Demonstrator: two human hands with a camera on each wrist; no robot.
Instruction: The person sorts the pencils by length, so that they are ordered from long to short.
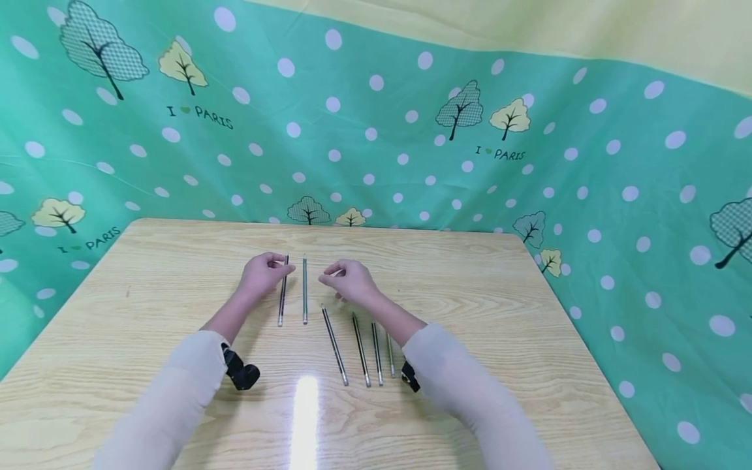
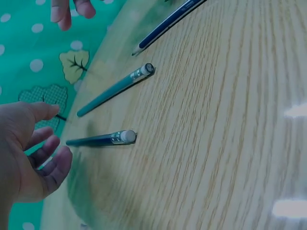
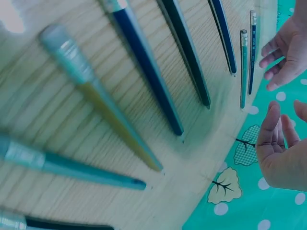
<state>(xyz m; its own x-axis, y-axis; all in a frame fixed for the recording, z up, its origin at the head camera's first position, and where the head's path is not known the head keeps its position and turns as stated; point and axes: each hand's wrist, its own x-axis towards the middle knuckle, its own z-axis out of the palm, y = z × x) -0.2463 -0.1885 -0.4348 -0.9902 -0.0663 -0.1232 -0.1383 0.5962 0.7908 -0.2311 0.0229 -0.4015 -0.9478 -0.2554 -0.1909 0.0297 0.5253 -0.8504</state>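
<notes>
My left hand (image 1: pixel 262 274) is at the far end of a dark blue pencil (image 1: pixel 283 297), its fingers loosely bent. In the left wrist view that hand (image 2: pixel 29 153) has its fingers apart beside the pencil (image 2: pixel 98 140), which lies on the table. Just right of it lies a green pencil (image 1: pixel 305 294), roughly parallel, eraser end toward me. My right hand (image 1: pixel 350 282) hovers right of the green pencil, fingers loosely bent with nothing between them. Below it a dark striped pencil (image 1: pixel 335 346) lies slanted. In the right wrist view the right hand (image 3: pixel 283 155) holds nothing.
More pencils lie in a row under the right forearm, among them a black one (image 1: pixel 361 349), a blue one (image 1: pixel 376 352) and a yellowish one (image 3: pixel 115 120). The wooden table (image 1: pixel 470 281) ends against a green dotted cloth (image 1: pixel 376 130). Light glares off the front.
</notes>
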